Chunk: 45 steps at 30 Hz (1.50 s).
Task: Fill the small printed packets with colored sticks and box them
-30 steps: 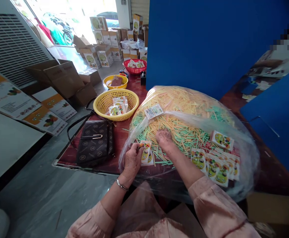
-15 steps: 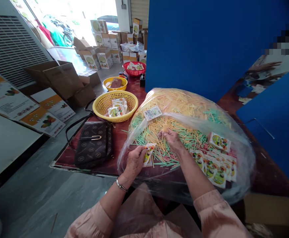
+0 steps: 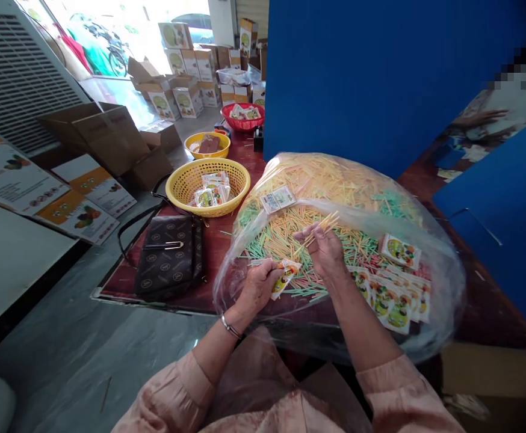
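A small bunch of yellow sticks (image 3: 321, 227) is pinched in the right hand (image 3: 325, 252), long axis pointing far-right, just right of the printed sachet (image 3: 283, 278) gripped by the left hand (image 3: 257, 287) over the stick-filled bag (image 3: 335, 180).

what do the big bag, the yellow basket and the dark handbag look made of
Big bag: thin clear plastic film, glossy; the coloured sticks show through it.
Yellow basket: probably moulded plastic, with an open lattice wall and even colour.
Dark handbag: leather or imitation, I cannot tell which; slight sheen, repeated printed pattern, metal clasp.
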Available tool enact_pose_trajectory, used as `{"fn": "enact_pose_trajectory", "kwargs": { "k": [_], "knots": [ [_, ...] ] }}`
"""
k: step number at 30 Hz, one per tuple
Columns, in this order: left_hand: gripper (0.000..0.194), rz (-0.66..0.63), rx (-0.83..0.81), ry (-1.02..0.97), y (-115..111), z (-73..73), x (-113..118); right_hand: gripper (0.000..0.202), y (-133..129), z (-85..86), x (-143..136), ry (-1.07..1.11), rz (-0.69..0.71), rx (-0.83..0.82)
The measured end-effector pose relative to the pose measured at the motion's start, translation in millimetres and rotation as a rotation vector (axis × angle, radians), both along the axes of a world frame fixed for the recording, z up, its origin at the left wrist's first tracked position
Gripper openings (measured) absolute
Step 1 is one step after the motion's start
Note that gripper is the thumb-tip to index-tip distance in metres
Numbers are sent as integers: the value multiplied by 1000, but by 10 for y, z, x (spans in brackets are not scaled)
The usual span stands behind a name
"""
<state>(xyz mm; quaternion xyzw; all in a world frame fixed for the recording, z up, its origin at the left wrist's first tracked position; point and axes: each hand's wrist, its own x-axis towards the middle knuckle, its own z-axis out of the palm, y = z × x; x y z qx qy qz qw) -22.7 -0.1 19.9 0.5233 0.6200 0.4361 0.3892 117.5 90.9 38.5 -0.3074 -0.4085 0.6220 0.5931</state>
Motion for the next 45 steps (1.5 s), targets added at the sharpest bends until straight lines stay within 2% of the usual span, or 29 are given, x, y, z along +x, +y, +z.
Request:
{"fn": "enact_pose_trajectory", "kwargs": {
  "k": [6,12,15,21,25,29,32,34,36,39,42,45],
  "knots": [
    [21,-16,-39,-149,22,-32,71,16,-144,108,-51,51,35,24],
    [24,0,-75,-121,21,-67,47,20,-113,142,16,59,13,36],
    [23,-3,-79,-193,26,-98,50,17,-148,92,-15,51,69,21],
    [19,9,-64,-369,44,-206,68,16,-291,-85,-116,-31,272,-98],
    [17,6,-64,-514,47,-228,75,16,-307,-100,-97,-37,377,-150],
    [19,18,-62,-577,55,-189,90,31,-305,-47,-86,6,321,-154],
    [20,22,-62,-588,67,-153,101,29,-308,-20,-94,22,267,-127],
    [20,22,-61,-594,73,-130,106,28,-307,-30,-93,-68,291,-91],
    [18,15,-54,-592,75,-108,112,30,-301,-68,-85,-244,333,-33],
    [17,9,-48,-583,79,-81,128,36,-285,-149,-74,-506,322,44],
    [17,42,-50,-579,104,-82,145,47,-267,-189,-66,-563,294,68],
    [16,59,-39,-555,157,-100,145,42,-252,-137,-37,-605,205,147]
  ]
}}
